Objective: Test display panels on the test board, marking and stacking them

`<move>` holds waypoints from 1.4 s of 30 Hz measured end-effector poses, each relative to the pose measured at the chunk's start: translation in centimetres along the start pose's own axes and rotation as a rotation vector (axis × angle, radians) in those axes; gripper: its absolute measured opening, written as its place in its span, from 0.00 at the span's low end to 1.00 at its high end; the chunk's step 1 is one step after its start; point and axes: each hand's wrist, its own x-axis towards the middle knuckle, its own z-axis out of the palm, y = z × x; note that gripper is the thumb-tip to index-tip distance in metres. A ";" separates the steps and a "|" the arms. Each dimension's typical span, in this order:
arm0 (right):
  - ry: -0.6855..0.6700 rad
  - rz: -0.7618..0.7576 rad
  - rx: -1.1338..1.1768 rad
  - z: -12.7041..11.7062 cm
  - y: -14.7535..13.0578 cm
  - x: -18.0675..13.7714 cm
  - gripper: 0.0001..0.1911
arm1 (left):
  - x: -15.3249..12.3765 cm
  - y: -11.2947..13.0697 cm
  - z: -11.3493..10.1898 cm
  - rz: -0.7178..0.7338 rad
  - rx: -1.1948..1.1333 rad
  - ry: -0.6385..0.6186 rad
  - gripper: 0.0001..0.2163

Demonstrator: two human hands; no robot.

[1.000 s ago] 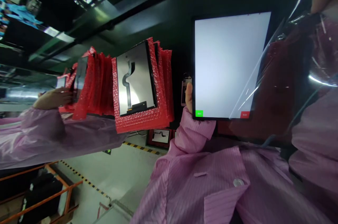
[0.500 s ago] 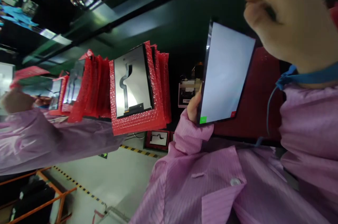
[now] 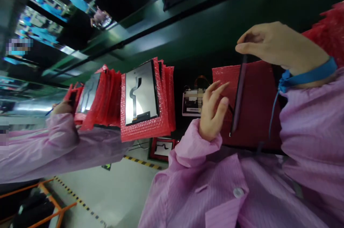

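Note:
My right hand (image 3: 264, 43) pinches the top edge of a display panel (image 3: 238, 97), which stands almost edge-on to me, so its face barely shows. Its lower end hangs in front of a red sheet (image 3: 258, 109). Just left of the panel, my left hand (image 3: 213, 111) is raised with its fingers apart, holding nothing. A thin dark piece, perhaps the panel's flat cable, shows between that hand and the panel; whether a finger touches it I cannot tell. Beside my left wrist sits a small circuit board (image 3: 192, 100) with a white label.
Left of the board stand red bubble-wrap sleeves (image 3: 168, 102) with a silver-backed panel (image 3: 145, 95) leaning on them. Farther left, a co-worker's hand (image 3: 63, 108) is at another stack. More red bubble wrap (image 3: 331, 29) lies at the far right.
The panel has turned from its lit white screen facing me to nearly edge-on. My left hand has let go of it and opened; my right hand has come down onto its top edge.

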 end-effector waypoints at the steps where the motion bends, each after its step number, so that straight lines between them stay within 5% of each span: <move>1: -0.001 0.001 -0.002 -0.1 -0.1 0.0 0.17 | -1.0 -1.2 -0.5 0.020 0.164 0.081 0.18; 3: -0.005 0.026 -0.017 -0.1 -0.4 0.1 0.16 | -3.0 -3.8 -1.3 0.030 0.498 0.197 0.16; 7: -0.025 0.082 -0.066 0.1 -0.8 0.3 0.15 | -6.0 -7.9 -2.0 -0.006 0.832 0.104 0.16; 24: -0.034 0.088 -0.093 -0.5 -1.2 -0.6 0.20 | -6.7 -9.4 -1.8 0.042 0.877 0.018 0.19; 29: 0.135 0.086 -0.068 0.2 -1.3 -1.4 0.34 | -6.8 -9.0 -2.1 0.158 0.790 0.059 0.21; 33: 0.151 0.281 -0.135 0.1 -1.6 -3.3 0.33 | -7.7 -8.2 -1.4 0.338 0.656 -0.174 0.28; 36: 0.153 0.337 -0.216 -1.2 -1.2 -5.7 0.21 | -8.1 -8.0 -0.7 0.354 0.678 -0.362 0.32; 42: 0.301 0.232 0.042 -2.3 2.1 -8.1 0.09 | -6.1 -8.9 -1.6 0.278 0.631 -0.433 0.40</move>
